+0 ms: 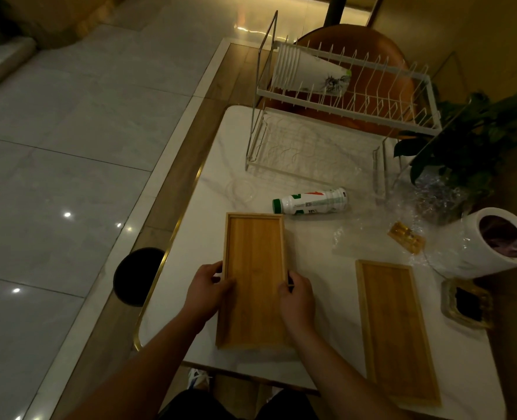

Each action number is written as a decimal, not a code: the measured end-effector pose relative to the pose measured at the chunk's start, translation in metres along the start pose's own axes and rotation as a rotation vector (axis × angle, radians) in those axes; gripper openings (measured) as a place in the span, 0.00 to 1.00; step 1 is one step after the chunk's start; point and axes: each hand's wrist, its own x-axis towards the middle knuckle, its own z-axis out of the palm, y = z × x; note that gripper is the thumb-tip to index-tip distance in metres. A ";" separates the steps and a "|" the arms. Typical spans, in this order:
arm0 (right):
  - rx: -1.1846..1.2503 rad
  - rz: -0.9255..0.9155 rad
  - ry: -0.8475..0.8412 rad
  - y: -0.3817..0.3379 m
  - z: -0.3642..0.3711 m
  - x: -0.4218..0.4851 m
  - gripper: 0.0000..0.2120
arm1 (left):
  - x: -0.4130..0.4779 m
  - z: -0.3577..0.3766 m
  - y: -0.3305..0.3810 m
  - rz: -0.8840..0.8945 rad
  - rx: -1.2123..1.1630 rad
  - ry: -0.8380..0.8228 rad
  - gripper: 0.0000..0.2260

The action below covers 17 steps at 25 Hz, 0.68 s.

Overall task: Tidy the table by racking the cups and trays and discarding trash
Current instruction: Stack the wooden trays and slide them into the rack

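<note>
A bamboo tray (254, 259) lies lengthwise on the white table (327, 313). My left hand (207, 287) grips its left edge and my right hand (296, 298) grips its right edge, thumbs on the tray's inside. A second bamboo tray (398, 331) lies flat to the right. A stack of white paper cups (305, 71) rests on its side in the top tier of the white wire dish rack (342, 98). A white plastic bottle with a green cap (310, 201) lies on its side beyond the held tray.
A white bin (475, 247) tilts at the right, beside crumpled clear plastic wrap (433, 198) and a small yellow wrapper (405, 237). A potted plant (469, 131) stands at the far right. A clear lid (240, 189) lies near the rack. A dark ashtray (466, 303) sits right. A black round bin (137, 275) stands on the floor left.
</note>
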 end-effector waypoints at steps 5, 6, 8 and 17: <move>0.094 0.027 -0.137 0.015 -0.004 -0.011 0.25 | -0.012 0.004 -0.013 -0.016 -0.123 -0.048 0.31; 0.157 0.056 -0.168 0.019 -0.004 -0.016 0.26 | -0.015 0.006 -0.016 -0.027 -0.168 -0.067 0.31; 0.258 0.084 -0.202 0.024 0.000 -0.027 0.25 | -0.020 0.009 -0.022 -0.028 -0.262 -0.117 0.27; 0.273 0.084 -0.177 0.023 0.010 -0.038 0.25 | -0.022 0.012 -0.023 -0.025 -0.309 -0.112 0.23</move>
